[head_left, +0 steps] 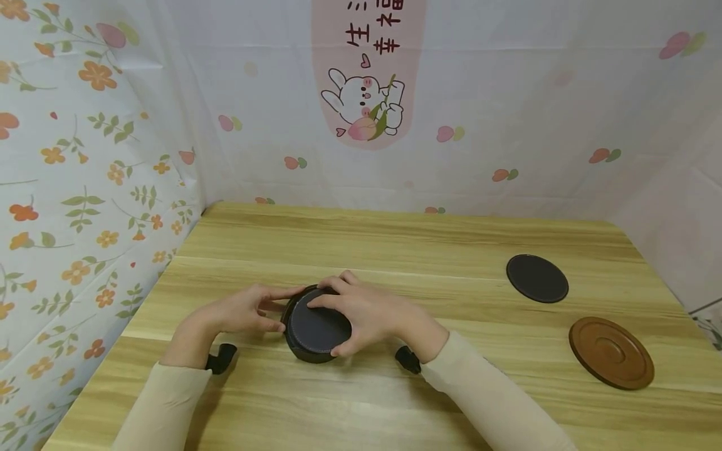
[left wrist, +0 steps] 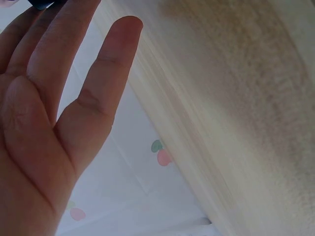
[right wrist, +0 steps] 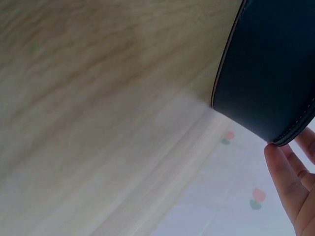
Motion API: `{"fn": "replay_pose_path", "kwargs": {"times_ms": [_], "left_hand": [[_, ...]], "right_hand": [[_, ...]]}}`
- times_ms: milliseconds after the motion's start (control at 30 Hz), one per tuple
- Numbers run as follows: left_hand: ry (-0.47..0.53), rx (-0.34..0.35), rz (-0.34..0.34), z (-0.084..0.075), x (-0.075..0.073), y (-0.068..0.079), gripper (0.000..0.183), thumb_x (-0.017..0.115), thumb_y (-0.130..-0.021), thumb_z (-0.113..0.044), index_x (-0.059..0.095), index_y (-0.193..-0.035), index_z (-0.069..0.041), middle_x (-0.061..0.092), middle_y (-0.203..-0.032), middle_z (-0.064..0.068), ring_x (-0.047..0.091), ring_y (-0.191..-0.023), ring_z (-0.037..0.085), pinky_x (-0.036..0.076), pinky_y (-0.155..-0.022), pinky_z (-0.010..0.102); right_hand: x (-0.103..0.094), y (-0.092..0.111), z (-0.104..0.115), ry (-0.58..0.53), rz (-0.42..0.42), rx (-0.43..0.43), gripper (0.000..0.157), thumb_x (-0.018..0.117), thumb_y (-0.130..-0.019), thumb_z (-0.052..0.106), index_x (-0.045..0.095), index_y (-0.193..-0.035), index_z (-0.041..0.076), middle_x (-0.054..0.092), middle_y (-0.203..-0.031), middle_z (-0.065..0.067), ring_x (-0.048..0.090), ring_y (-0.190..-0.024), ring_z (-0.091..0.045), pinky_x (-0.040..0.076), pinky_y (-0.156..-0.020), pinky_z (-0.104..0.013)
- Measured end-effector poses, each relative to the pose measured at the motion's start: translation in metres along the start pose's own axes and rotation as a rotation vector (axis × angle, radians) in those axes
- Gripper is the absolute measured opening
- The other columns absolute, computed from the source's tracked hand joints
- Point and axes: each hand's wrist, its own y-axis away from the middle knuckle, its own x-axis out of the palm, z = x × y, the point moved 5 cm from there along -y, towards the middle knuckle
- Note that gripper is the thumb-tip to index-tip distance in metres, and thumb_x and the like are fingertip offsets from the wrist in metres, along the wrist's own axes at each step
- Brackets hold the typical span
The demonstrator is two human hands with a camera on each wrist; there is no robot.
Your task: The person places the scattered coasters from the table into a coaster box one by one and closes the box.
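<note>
- Round black holder [head_left: 309, 356]: stands upright on the wood-grained bench [head_left: 338, 407], between the two hands, left of the bench's middle. The right wrist view shows its smooth dark side wall and a stitched edge.
- Dark stitched disc [head_left: 320, 331]: lies at the mouth of the holder, set toward 4 o'clock, so that the holder's rim shows beyond it from 9 to 12 o'clock. Whether it sits inside or rests on the rim cannot be settled, as the right hand covers part of it.
- Left hand [head_left: 248, 310]: at the holder's 10 o'clock side, fingers fairly straight, thumb spread apart from them; thumb tip by the wall at 9 o'clock, forefinger along the rim at 11 o'clock.
- Right hand [head_left: 369, 310]: arched over the disc from 3 o'clock, fingers bent and apparently pinching the disc; thumb at its 5 o'clock edge, forefinger on its upper face near 12 o'clock, other fingers at the far rim.
- Flat black round mat [head_left: 537, 278]: on the bench, well apart from the holder, between 2 and 3 o'clock of it.
- Brown round plate [head_left: 612, 352]: ringed surface, near the mat at its 4 to 5 o'clock.
- Patterned cloth [head_left: 496, 81]: hangs beyond the bench at 12 o'clock.
</note>
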Motion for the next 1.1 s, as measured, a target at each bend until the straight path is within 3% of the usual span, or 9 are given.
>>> {"fn": "replay_pose_path", "kwargs": {"times_ms": [667, 1100], "left_hand": [[-0.029, -0.022, 0.002, 0.0, -0.002, 0.002, 0.075, 0.071, -0.09, -0.021, 0.036, -0.155, -0.013, 0.043, -0.153, 0.021, 0.051, -0.133, 0.043, 0.048, -0.103, 0.055], [-0.031, 0.001, 0.003, -0.002, -0.001, 0.002, 0.072, 0.07, -0.091, -0.017, 0.036, -0.154, -0.008, 0.037, -0.156, 0.022, 0.05, -0.132, 0.046, 0.05, -0.101, 0.053]], "right_hand": [[0.003, -0.014, 0.004, -0.026, 0.014, -0.025, 0.081, 0.079, -0.076, 0.045, 0.046, -0.149, 0.03, 0.032, -0.156, -0.001, 0.035, -0.128, -0.018, 0.049, -0.095, -0.031], [0.002, -0.013, 0.0, -0.101, 0.028, 0.0, 0.088, 0.082, -0.078, 0.044, 0.039, -0.153, 0.027, 0.033, -0.157, 0.0, 0.032, -0.133, -0.018, 0.047, -0.103, -0.036]]}}
